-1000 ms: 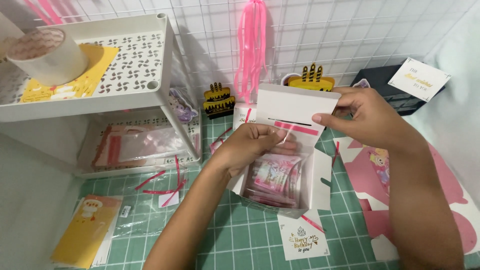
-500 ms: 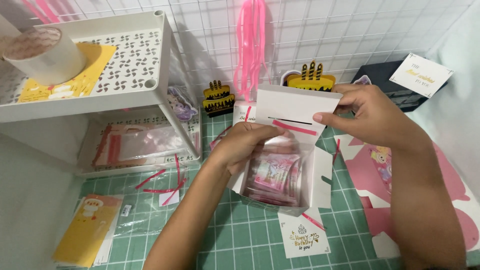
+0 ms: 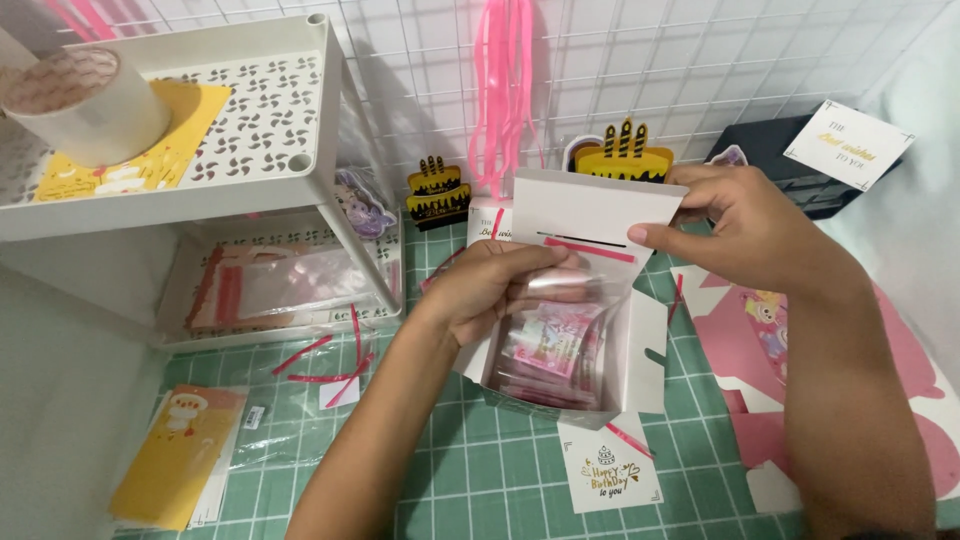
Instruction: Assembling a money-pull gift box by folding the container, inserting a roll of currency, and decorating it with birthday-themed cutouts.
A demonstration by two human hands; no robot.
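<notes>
Near edge first: a small white greeting card (image 3: 608,478) is lying on the green grid cutting mat (image 3: 480,480), just in front of the box, with a thin pink strip beside it. To my left, yellow cards (image 3: 170,455) in clear sleeves are sitting on the mat, and loose red twist ties (image 3: 325,365) are lying further in. Pink die-cut sheets (image 3: 770,400) are spreading out under my right forearm.

My left hand (image 3: 490,290) is gripping a clear cellophane packet of pink items (image 3: 550,345) and pushing it into the open white box (image 3: 600,330), which is standing mid-surface. My right hand (image 3: 750,230) is pinching the raised box flap by its top right corner, fingers closed on it. The flap is partly blocking the view of the stuff behind it.

Further back, two black-and-yellow cake toppers (image 3: 437,188) are leaning by the wall. A white shelf rack (image 3: 250,150) is standing at left, carrying a roll of tape (image 3: 85,105) on top and clear bags on the lower tier. Pink ribbons (image 3: 505,90) are hanging from the white wire grid on the wall. A dark box with a white card (image 3: 845,145) is sitting far right.
</notes>
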